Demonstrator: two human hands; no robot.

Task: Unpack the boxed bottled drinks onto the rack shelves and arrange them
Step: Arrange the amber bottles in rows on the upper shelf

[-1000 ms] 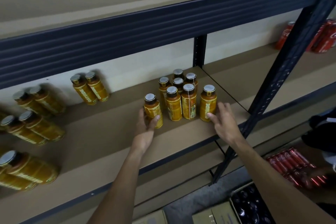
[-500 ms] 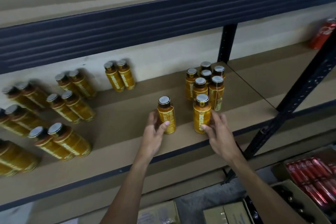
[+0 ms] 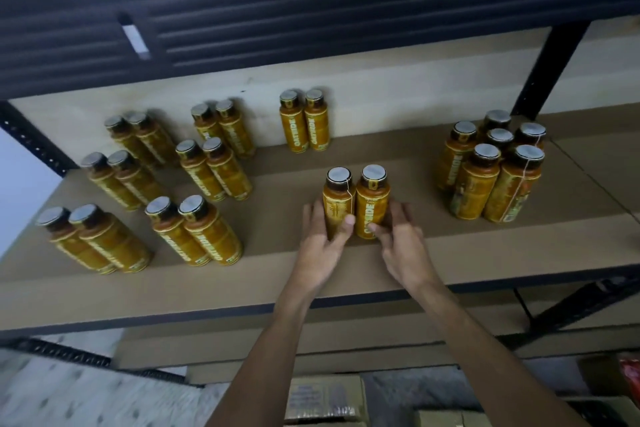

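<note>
Two orange bottles with silver caps stand side by side in the middle of the brown shelf board (image 3: 450, 253). My left hand (image 3: 322, 243) grips the left bottle (image 3: 337, 199) and my right hand (image 3: 401, 239) grips the right bottle (image 3: 372, 199); the two bottles touch. Several more orange bottles stand in pairs to the left, such as the front pair (image 3: 195, 236) and a pair at the back wall (image 3: 304, 123). A tight cluster of several bottles (image 3: 491, 173) stands at the right.
A dark metal beam (image 3: 311, 21) of the shelf above runs overhead. A black rack post (image 3: 550, 69) rises at the right rear. Below the shelf are cardboard boxes (image 3: 325, 399) and a red pack (image 3: 630, 371) at the lower right.
Both hands slid their bottles left, away from the cluster, and brought them together into a touching pair. The view shifted left, showing more paired bottles.
</note>
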